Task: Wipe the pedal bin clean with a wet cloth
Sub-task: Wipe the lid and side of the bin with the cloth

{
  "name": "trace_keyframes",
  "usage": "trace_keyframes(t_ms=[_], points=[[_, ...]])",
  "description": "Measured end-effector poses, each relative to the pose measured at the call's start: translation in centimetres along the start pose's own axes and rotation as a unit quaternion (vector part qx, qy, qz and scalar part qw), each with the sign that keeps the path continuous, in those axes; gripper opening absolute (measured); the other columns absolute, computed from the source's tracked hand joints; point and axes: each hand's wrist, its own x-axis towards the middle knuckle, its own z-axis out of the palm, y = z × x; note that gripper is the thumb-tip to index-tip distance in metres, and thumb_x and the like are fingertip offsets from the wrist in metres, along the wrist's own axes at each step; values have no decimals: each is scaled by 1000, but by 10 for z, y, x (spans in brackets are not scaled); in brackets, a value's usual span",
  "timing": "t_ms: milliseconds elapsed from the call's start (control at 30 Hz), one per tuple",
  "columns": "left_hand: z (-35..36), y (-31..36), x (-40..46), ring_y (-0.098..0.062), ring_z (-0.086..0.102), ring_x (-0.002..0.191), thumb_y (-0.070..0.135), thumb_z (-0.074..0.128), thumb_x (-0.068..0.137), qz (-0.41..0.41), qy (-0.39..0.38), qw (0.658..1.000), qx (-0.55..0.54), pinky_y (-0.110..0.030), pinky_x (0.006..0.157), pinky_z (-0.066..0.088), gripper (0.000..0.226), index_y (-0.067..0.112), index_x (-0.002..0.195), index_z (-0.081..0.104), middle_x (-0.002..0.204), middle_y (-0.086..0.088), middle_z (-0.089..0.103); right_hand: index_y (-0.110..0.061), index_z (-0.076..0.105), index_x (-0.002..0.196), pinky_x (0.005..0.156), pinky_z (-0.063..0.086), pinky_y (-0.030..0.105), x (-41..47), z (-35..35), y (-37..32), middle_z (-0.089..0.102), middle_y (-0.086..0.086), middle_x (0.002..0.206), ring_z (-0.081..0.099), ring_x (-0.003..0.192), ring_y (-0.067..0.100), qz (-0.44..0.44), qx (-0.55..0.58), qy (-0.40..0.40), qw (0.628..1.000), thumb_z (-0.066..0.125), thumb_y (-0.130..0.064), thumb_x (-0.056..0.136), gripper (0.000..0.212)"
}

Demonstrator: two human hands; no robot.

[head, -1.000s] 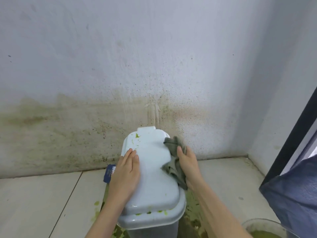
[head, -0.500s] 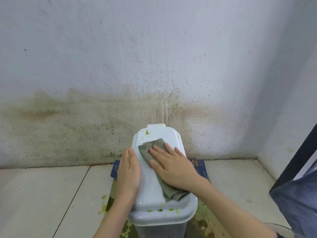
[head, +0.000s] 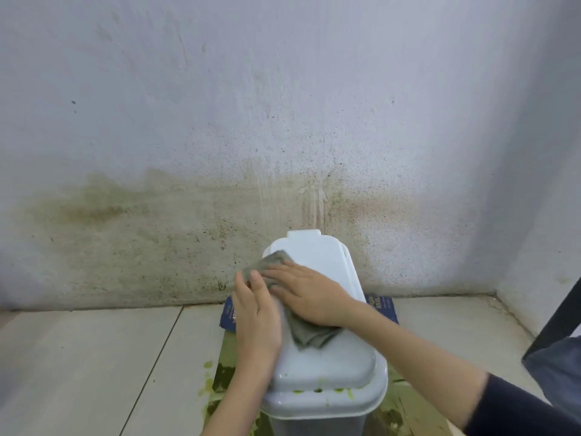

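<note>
A person is pressing a grey cloth [head: 301, 332] flat against the closed lid of a white pedal bin [head: 323, 366].

The bin is standing on the tiled floor [head: 94, 357] against a stained wall [head: 157, 215], on top of a blue printed sheet [head: 382, 306] and green-smeared paper. The right hand [head: 309, 295] is lying palm down on the cloth with its fingers straight and slightly apart, pointing toward the lid's far left corner; the cloth is showing beyond the fingertips and trailing out from under the wrist. The left hand [head: 256, 322] is resting along the lid's left edge, fingers straight and together, steadying it without curling around anything. Green specks are sitting in the groove at the lid's near edge, and green splashes are marking the floor beside the bin's left side.
</note>
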Motion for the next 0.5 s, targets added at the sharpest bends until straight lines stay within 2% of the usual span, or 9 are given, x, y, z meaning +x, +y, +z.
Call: trace_keyframes(t_ms=[67,133,200,267,333,433,500], points=[[1,1,-2,-11,5,146,48,13,98,4,-15,1000,6,-27,113,7,62,18,152,7,160,2,8,-24,30,146,118,9,31,-17,-18,26,23,-8,155,11,145,10,79,-6,19,997,29,-34,102,45],[2,0,-1,-7,3,146,49,13,98,19,-43,998,33,-25,113,4,61,22,152,7,160,6,6,-20,24,148,115,9,29,-11,-35,53,18,-3,157,12,145,14,172,22,31,984,29,-32,102,48],[4,-2,2,-6,0,146,51,12,96,44,-76,993,83,-28,116,1,59,29,151,12,160,10,5,-14,25,147,112,20,32,12,-42,81,27,6,154,28,140,22,260,131,32,956,34,-38,100,54],[5,-3,3,-8,-6,146,57,10,92,65,-107,979,159,-36,118,-1,58,40,148,14,159,14,1,-13,35,142,109,31,38,32,-38,99,44,8,142,44,128,25,318,261,50,910,43,-57,89,69],[5,-3,4,-12,-12,146,61,3,87,81,-142,953,255,-44,118,-1,60,49,145,10,158,19,-5,-15,44,136,99,39,37,34,-31,104,55,2,124,54,113,22,321,332,88,883,49,-60,81,72],[1,-5,12,-16,-12,147,56,5,94,67,-177,920,344,-50,117,4,51,51,145,6,157,21,-7,-17,52,129,89,40,27,10,-25,85,60,-4,113,56,105,14,264,374,170,873,49,-29,95,36],[-7,-11,19,-16,-6,147,58,7,94,59,-179,917,352,-48,116,8,52,52,145,8,157,23,-5,-19,53,123,75,40,17,-22,-16,59,60,-5,104,58,94,12,253,337,223,879,45,-20,98,26]])
